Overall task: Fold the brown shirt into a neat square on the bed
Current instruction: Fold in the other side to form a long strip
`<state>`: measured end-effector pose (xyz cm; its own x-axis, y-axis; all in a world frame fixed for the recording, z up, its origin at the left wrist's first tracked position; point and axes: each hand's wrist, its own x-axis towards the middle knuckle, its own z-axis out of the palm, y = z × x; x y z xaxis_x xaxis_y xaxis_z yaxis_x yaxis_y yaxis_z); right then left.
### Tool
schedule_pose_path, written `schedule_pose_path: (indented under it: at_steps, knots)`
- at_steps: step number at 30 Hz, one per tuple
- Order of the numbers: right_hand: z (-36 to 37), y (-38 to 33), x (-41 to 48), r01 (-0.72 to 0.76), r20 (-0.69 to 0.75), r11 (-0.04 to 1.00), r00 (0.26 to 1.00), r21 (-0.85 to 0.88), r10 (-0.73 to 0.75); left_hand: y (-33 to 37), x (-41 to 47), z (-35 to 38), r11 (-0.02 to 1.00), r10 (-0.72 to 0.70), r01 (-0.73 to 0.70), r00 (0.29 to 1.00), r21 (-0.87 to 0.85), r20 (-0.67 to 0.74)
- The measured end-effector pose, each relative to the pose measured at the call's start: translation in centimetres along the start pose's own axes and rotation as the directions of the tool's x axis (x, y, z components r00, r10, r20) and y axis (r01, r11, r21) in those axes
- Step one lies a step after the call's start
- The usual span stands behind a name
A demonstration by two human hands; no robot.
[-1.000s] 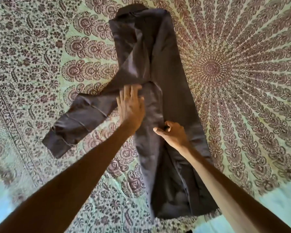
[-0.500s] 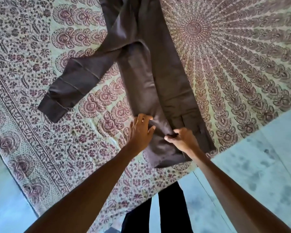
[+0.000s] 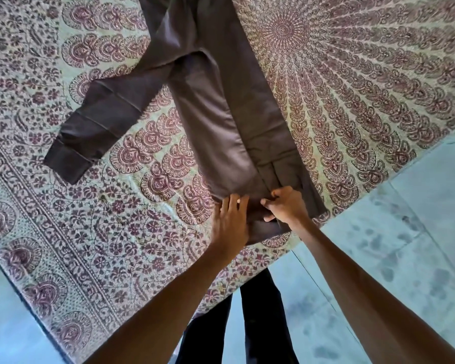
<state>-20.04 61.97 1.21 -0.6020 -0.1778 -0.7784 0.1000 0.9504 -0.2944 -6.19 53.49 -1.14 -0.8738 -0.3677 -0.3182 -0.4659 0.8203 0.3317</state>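
Left hand flat, pinning the long-sleeved brown cotton shirt hem – right hand pinches beside it, probably squaring edges.

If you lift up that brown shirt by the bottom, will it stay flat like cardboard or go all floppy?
Probably floppy. The brown shirt lies in soft folds and creases on the bedspread, and its sleeve drapes loosely sideways. It likely feels light: the right hand pinches the hem with just fingertips while the left hand lies flat on the cloth.

Bed w/ mandala-print cover, maroon on pale green. Floor: pale blue-grey tiles, mottled dark smudges, thin grout lines. Even daylight.
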Motion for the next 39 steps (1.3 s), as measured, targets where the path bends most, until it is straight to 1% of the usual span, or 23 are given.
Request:
schedule_pose_path:
  at_steps: [3, 6, 8, 9, 10, 11, 13, 14, 16, 17, 18, 20, 21, 23, 27, 29, 30, 31, 32, 33, 34, 36, 39]
  knots:
    - [-0.2, 0.1, -0.3, -0.028, -0.048, 0.999, 0.998, 0.035, 0.029, -0.1, -0.1, -0.2, 0.996, 0.037, -0.037, 0.999, -0.079, -0.005]
    - [-0.5, 0.6, -0.4, -0.031, -0.119, 0.999, 0.992, 0.034, 0.035, -0.5, -0.2, -0.1, 0.992, 0.120, -0.117, 0.990, -0.052, 0.074]
    - [-0.7, 0.6, -0.6, -0.075, -0.084, 0.997, 0.994, 0.022, 0.077, -0.8, -0.1, -0.1, 0.988, 0.150, -0.145, 0.983, -0.057, 0.108]
    - [-0.7, 0.7, -0.5, -0.099, -0.061, 0.995, 0.993, -0.014, 0.098, -1.0, 0.0, -0.2, 0.986, 0.157, -0.149, 0.979, -0.070, 0.128]
    - [-0.8, 0.6, -0.5, -0.126, -0.056, 0.987, 0.991, -0.095, 0.121, -1.2, 0.2, -0.3, 0.985, 0.163, -0.152, 0.975, -0.085, 0.151]
    - [-1.1, 0.4, -0.6, -0.139, -0.072, 0.966, 0.989, -0.219, 0.126, -1.5, 0.5, -0.6, 0.984, 0.161, -0.143, 0.971, -0.105, 0.179]
    - [-1.9, -0.8, -0.8, -0.123, -0.153, 0.871, 0.987, -0.476, 0.056, -2.1, 1.4, -1.4, 0.983, 0.138, -0.103, 0.962, -0.155, 0.236]
    - [-2.4, -1.5, -0.8, -0.115, -0.193, 0.823, 0.981, -0.556, 0.007, -2.6, 2.0, -1.9, 0.982, 0.119, -0.078, 0.962, -0.172, 0.244]
    - [-3.3, -3.3, -0.3, -0.087, -0.259, 0.778, 0.961, -0.622, -0.100, -3.6, 3.7, -3.2, 0.977, 0.050, -0.003, 0.975, -0.212, 0.217]
    - [-3.6, -4.2, 0.5, -0.053, -0.278, 0.789, 0.949, -0.612, -0.151, -4.4, 4.8, -3.9, 0.972, -0.004, 0.048, 0.982, -0.230, 0.187]
    - [-3.9, -5.4, 1.6, 0.002, -0.279, 0.820, 0.940, -0.573, -0.198, -5.3, 6.2, -4.6, 0.966, -0.066, 0.098, 0.988, -0.239, 0.140]
    - [-3.9, -8.4, 3.7, 0.146, -0.228, 0.882, 0.935, -0.449, -0.271, -7.4, 9.3, -6.0, 0.952, -0.146, 0.131, 0.989, -0.278, -0.035]
    - [-3.8, -10.3, 5.0, 0.208, -0.198, 0.893, 0.931, -0.399, -0.305, -8.7, 11.0, -6.7, 0.949, -0.164, 0.118, 0.977, -0.292, -0.140]
    - [-3.3, -14.3, 7.3, 0.290, -0.156, 0.908, 0.925, -0.302, -0.347, -11.6, 14.3, -8.3, 0.957, -0.212, 0.137, 0.933, -0.257, -0.290]
    - [-1.4, -22.1, 11.1, 0.370, -0.019, 0.920, 0.927, -0.129, -0.376, -17.6, 19.5, -11.7, 0.925, -0.375, 0.358, 0.804, -0.128, -0.462]
    - [-0.5, -26.1, 12.0, 0.362, 0.058, 0.931, 0.930, 0.048, -0.364, -20.8, 20.9, -13.7, 0.892, -0.434, 0.440, 0.759, -0.109, -0.486]
    - [0.0, -27.8, 12.2, 0.308, 0.100, 0.934, 0.939, 0.180, -0.329, -22.1, 21.4, -14.6, 0.875, -0.463, 0.470, 0.742, -0.116, -0.484]
    - [0.7, -29.4, 12.5, 0.261, 0.150, 0.929, 0.940, 0.263, -0.307, -23.8, 21.8, -15.5, 0.855, -0.496, 0.505, 0.722, -0.123, -0.483]
    - [1.3, -30.8, 12.7, 0.208, 0.203, 0.922, 0.937, 0.326, -0.283, -25.4, 22.0, -16.2, 0.823, -0.542, 0.553, 0.697, -0.128, -0.470]
    - [2.0, -31.8, 12.8, 0.175, 0.248, 0.922, 0.930, 0.345, -0.269, -27.0, 22.0, -16.7, 0.791, -0.587, 0.597, 0.677, -0.134, -0.444]
    - [2.6, -32.8, 12.6, 0.147, 0.290, 0.914, 0.919, 0.379, -0.268, -28.7, 21.7, -16.9, 0.752, -0.641, 0.644, 0.663, -0.142, -0.387]
    - [3.4, -34.1, 11.9, 0.071, 0.356, 0.880, 0.897, 0.469, -0.262, -30.8, 20.6, -17.7, 0.716, -0.697, 0.677, 0.680, -0.171, -0.226]
    - [4.2, -34.9, 10.9, -0.039, 0.398, 0.804, 0.882, 0.594, -0.252, -31.5, 18.6, -19.1, 0.695, -0.649, 0.620, 0.759, -0.365, 0.054]
